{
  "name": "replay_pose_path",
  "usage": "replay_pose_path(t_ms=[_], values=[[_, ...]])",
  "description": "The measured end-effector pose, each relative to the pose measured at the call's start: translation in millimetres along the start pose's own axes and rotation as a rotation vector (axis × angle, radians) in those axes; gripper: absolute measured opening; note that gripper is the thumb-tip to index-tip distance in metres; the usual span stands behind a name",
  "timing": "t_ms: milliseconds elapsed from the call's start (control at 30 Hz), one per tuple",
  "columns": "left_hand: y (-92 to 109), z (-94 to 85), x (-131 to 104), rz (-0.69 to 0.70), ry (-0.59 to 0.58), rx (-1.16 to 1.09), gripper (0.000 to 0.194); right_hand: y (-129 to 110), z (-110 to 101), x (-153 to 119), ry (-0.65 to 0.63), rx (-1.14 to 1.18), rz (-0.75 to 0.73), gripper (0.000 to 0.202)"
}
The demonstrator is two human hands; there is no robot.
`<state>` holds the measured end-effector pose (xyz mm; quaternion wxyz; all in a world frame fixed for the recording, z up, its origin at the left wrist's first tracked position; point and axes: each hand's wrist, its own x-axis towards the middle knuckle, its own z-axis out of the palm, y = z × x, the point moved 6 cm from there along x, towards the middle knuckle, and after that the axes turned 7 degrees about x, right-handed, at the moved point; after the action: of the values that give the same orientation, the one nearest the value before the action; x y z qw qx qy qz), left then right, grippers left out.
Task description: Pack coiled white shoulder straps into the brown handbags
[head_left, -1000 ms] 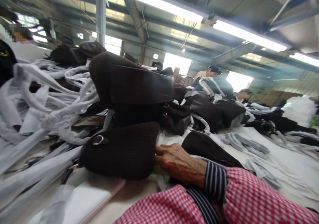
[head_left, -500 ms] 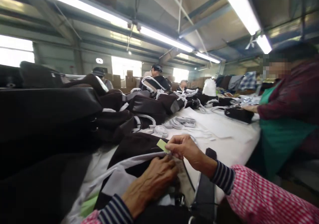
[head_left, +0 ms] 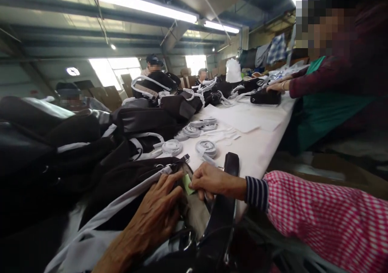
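A dark handbag [head_left: 112,176] lies before me with its mouth gaping and a beige lining [head_left: 195,212] showing inside. My left hand [head_left: 154,204] rests over the near side of the opening, fingers stretched and slightly apart, thumb hidden. Between the thumb and fingers of my right hand [head_left: 209,180] is a small light-green slip [head_left: 188,185], held at the bag's opening against the lining. A white-wrapped handle [head_left: 118,202] runs along the bag under my left hand. Beyond my right wrist a wide black strap [head_left: 232,166] sticks up.
Coiled white wrapping strips [head_left: 172,147] lie on the white table [head_left: 257,139] past the bag. Dark bags [head_left: 145,121] are heaped on the left. At the right, a co-worker in a green apron [head_left: 324,111] handles a small black bag [head_left: 265,97]. Other people are farther back.
My right hand has lowered the green slip from above the bag into its opening. The opening shows wider, and the view has turned right and downward.
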<state>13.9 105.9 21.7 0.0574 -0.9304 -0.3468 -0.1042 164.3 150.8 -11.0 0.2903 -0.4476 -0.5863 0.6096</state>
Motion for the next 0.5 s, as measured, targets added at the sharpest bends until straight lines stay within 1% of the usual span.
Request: replay_pose_path(t_ms=[133,200,333,433,500], values=[[-1,0.5,-1,-0.001,0.039,-0.005,0.028,-16,2,9,-0.060,-0.221,0.008,0.023],[-1,0.7,-2,0.001,0.053,-0.006,0.032,-21,6,12,-0.114,-0.281,0.008,0.023],[-3,1.4,-3,-0.025,0.047,0.012,0.037,-19,16,16,-0.231,-0.149,0.086,0.022],[-3,2.7,-4,-0.024,0.042,0.008,0.042,-10,20,19,-0.251,-0.122,0.152,0.020],[-3,4.1,-4,-0.011,0.039,-0.011,0.045,-7,21,21,-0.260,-0.116,0.168,0.019]])
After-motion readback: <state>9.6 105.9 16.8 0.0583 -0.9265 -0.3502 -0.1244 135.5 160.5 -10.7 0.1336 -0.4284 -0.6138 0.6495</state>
